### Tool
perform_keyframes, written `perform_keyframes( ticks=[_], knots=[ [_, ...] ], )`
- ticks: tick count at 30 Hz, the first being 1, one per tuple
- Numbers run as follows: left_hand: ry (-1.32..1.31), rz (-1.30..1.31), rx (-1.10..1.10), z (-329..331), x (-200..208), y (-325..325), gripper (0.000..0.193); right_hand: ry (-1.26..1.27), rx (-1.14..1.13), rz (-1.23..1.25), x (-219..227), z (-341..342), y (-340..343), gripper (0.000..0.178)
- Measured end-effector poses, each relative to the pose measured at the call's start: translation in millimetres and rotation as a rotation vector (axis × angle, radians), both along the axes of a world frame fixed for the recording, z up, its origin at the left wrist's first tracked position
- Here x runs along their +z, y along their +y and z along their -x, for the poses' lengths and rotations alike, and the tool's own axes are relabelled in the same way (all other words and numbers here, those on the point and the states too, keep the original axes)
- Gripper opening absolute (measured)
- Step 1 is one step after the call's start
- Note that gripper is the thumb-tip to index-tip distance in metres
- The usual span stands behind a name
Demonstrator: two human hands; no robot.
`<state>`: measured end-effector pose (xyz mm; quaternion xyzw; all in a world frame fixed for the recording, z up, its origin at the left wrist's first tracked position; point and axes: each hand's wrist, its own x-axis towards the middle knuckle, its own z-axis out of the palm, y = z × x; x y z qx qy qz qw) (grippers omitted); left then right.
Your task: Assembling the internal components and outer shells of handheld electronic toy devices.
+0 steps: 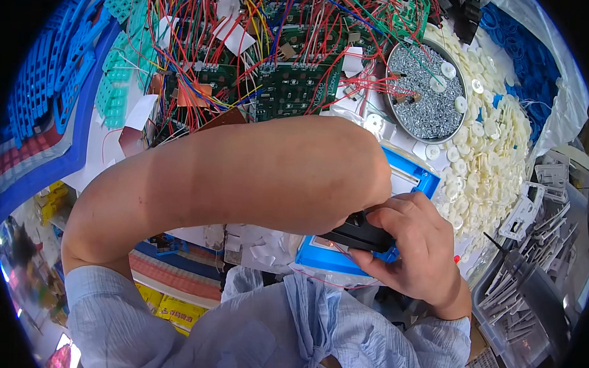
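Observation:
My right hand point(419, 247) is closed on a black plastic part point(364, 233), its thumb at the near side and fingers curled over the far end. Under that part lies a blue plastic housing point(340, 262), with a white strip showing near its far right corner. Reaching across from the left, my left hand point(366, 170) is bent down over the housing, close to the black part and my right fingers. Its own fingers are hidden behind the wrist, so what they hold does not show. A thin red wire runs along the housing's near edge.
Green circuit boards point(298, 87) with tangled coloured wires lie beyond my forearm. A round tin of small screws point(418, 91) stands among many cream plastic discs point(484, 139). Blue plastic parts point(55, 65) pile at far left; a grey bin point(510, 321) holds metal strips at right.

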<state>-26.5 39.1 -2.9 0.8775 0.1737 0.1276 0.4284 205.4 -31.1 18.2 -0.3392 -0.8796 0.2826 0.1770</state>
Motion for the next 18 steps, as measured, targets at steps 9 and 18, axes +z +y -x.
perform_keyframes(
  ticks=[9, 18],
  knots=[
    [0.02, -0.14, 0.094, 9, 17, -21, 0.01, -0.1, 0.035, -0.046, 5, 2, -2, 0.04],
    [0.183, 0.014, 0.19, 15, 24, -47, 0.006, -0.138, 0.066, -0.083, 1, 7, -1, 0.041]
  ],
)
